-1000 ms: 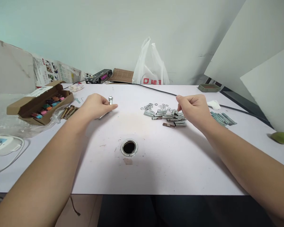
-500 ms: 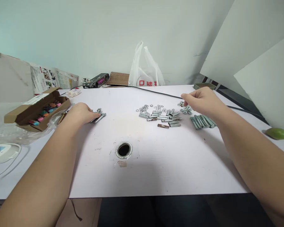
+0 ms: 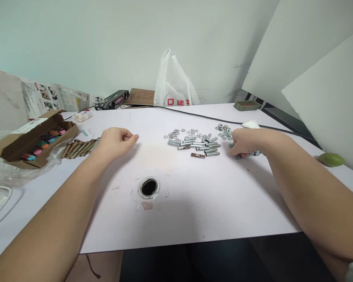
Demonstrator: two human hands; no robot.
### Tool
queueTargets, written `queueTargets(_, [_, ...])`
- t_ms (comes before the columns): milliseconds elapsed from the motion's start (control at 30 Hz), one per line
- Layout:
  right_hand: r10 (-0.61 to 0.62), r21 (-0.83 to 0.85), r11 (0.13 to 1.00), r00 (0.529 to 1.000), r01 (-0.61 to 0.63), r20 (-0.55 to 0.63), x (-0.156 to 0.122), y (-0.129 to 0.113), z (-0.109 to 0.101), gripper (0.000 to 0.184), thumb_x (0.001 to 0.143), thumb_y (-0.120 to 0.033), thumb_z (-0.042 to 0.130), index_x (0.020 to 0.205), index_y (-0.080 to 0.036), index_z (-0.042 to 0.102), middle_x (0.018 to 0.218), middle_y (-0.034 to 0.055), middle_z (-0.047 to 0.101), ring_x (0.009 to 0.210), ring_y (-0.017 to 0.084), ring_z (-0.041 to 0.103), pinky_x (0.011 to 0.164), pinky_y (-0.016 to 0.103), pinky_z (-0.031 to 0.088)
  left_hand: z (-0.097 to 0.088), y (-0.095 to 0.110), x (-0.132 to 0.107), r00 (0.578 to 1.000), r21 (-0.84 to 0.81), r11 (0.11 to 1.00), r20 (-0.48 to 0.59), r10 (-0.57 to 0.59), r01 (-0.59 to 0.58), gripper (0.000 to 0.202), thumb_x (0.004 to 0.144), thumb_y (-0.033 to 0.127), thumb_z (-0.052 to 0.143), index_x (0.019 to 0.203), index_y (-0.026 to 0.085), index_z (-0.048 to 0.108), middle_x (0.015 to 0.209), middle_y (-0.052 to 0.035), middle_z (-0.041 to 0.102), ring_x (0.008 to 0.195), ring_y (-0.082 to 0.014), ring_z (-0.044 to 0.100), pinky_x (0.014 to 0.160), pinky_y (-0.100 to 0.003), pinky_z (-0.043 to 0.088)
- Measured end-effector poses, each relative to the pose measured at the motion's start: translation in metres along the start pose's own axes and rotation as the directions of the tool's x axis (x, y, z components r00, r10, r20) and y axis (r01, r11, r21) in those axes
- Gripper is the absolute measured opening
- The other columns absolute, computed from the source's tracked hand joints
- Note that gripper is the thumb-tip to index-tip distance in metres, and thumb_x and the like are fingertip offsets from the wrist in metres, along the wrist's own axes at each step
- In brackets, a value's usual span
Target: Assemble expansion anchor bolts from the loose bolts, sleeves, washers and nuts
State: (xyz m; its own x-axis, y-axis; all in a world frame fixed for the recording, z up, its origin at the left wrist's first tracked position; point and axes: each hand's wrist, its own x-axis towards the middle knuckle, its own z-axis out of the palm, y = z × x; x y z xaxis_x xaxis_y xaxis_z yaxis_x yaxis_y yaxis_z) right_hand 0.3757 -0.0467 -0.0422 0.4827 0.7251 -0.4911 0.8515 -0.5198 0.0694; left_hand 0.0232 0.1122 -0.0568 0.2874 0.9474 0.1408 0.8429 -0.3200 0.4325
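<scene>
My right hand (image 3: pixel 247 141) is curled knuckles-up over a small heap of silver bolts (image 3: pixel 256 153) on the white table (image 3: pixel 194 196), its fingertips closed on one of them. To its left lie a pile of short metal sleeves (image 3: pixel 200 145), scattered washers (image 3: pixel 178 134) and a cluster of nuts (image 3: pixel 224 131). One rusty sleeve (image 3: pixel 197 155) lies at the front of the pile. My left hand (image 3: pixel 117 139) rests on the table with loosely curled fingers, thumb against forefinger, and nothing shows in it. Brass anchor bolts (image 3: pixel 79 148) lie just left of it.
A round cable hole (image 3: pixel 149 187) is in the table's near middle. An open cardboard box (image 3: pixel 32 141) of coloured pieces sits at the left on plastic wrap. A black cable (image 3: pixel 220 119), white plastic bag (image 3: pixel 175 84), green tray (image 3: pixel 247 105) and green fruit (image 3: pixel 331 159) are at the back and right.
My right hand moved from the sleeves to the nuts, then came down onto the silver bolts. My left hand laid its bolt down at the left and drew back with nothing showing in it.
</scene>
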Motion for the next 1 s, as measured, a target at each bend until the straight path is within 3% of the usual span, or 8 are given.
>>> queueTargets(200, [-0.187,0.123,0.969,0.96,0.216,-0.211,-0.015,-0.007,-0.006,0.027,0.071,-0.04,0.07,0.059,-0.019,0.058,0.062,0.0066,0.054,0.051,0.016,0.045,0.05,0.033,0.03,0.024,0.026,-0.021,0.961,-0.245,0.96,0.206,0.186,-0.133,0.038,0.074,0.055,0.064,0.081,0.019,0.074,0.061,0.0001,0.06,0.058,-0.0124,0.047,0.056,-0.025,0.035])
queueTargets(333, [-0.466,0.303,0.765,0.813,0.568,-0.349,-0.036,-0.05,0.006,0.017,0.074,-0.034,0.065,0.068,-0.019,0.067,0.059,0.0022,0.053,0.052,0.012,0.042,0.049,0.029,0.028,0.044,0.04,-0.031,0.864,-0.531,0.836,0.348,0.363,-0.137,0.048,0.078,0.06,0.063,0.092,0.016,0.074,0.074,-0.0032,0.066,0.064,-0.0127,0.051,0.058,-0.024,0.035])
queueTargets(467, [-0.59,0.333,0.572,0.658,0.75,-0.469,-0.036,-0.099,0.032,0.017,0.074,-0.031,0.06,0.069,-0.016,0.067,0.058,0.0001,0.055,0.054,0.01,0.044,0.051,0.026,0.03,0.056,0.048,-0.038,0.772,-0.714,0.683,0.345,0.533,-0.152,0.048,0.082,0.06,0.059,0.075,0.014,0.071,0.065,-0.001,0.059,0.06,-0.01,0.045,0.055,-0.023,0.031])
queueTargets(567, [-0.609,0.286,0.547,0.609,0.787,-0.508,-0.03,-0.112,0.039,0.023,0.08,-0.033,0.056,0.067,-0.016,0.066,0.055,-0.0009,0.053,0.053,0.009,0.041,0.052,0.026,0.029,0.055,0.051,-0.04,0.798,-0.76,0.637,0.301,0.523,-0.13,0.042,0.079,0.055,0.066,0.073,0.013,0.072,0.063,-0.0008,0.058,0.058,-0.0097,0.044,0.054,-0.023,0.03])
queueTargets(667, [-0.632,0.231,0.613,0.644,0.756,-0.431,-0.027,-0.098,0.03,0.026,0.083,-0.039,0.058,0.083,-0.017,0.072,0.063,0.001,0.06,0.054,0.01,0.045,0.053,0.027,0.031,0.048,0.05,-0.039,0.9,-0.724,0.671,0.173,0.401,-0.159,0.038,0.075,0.051,0.071,0.076,0.013,0.073,0.066,-0.0025,0.062,0.059,-0.0104,0.047,0.054,-0.023,0.034])
queueTargets(733, [-0.593,0.197,0.689,0.699,0.698,-0.4,-0.025,-0.081,0.021,0.031,0.079,-0.044,0.065,0.094,-0.019,0.073,0.076,0.0041,0.066,0.058,0.012,0.05,0.054,0.028,0.033,0.044,0.049,-0.037,0.937,-0.671,0.718,0.099,0.334,-0.185,0.034,0.075,0.048,0.071,0.076,0.014,0.072,0.066,-0.0025,0.063,0.059,-0.01,0.049,0.056,-0.023,0.037])
queueTargets(867, [-0.49,0.165,0.817,0.816,0.552,-0.305,-0.014,-0.055,0.016,0.034,0.07,-0.045,0.075,0.095,-0.022,0.073,0.091,0.0073,0.068,0.066,0.017,0.057,0.055,0.03,0.037,0.047,0.043,-0.031,0.947,-0.607,0.775,0.111,0.301,-0.175,0.029,0.074,0.043,0.07,0.077,0.014,0.07,0.065,-0.0018,0.062,0.058,-0.0088,0.048,0.057,-0.023,0.038])
queueTargets(1000, [-0.529,0.185,0.802,0.819,0.568,-0.225,-0.01,-0.053,0.017,0.017,0.075,-0.039,0.071,0.08,-0.023,0.071,0.082,0.0039,0.067,0.064,0.015,0.055,0.053,0.029,0.037,0.057,0.037,-0.025,0.93,-0.591,0.79,0.177,0.321,-0.161,0.032,0.072,0.045,0.071,0.077,0.014,0.068,0.062,0.0002,0.057,0.056,-0.008,0.043,0.055,-0.023,0.034])
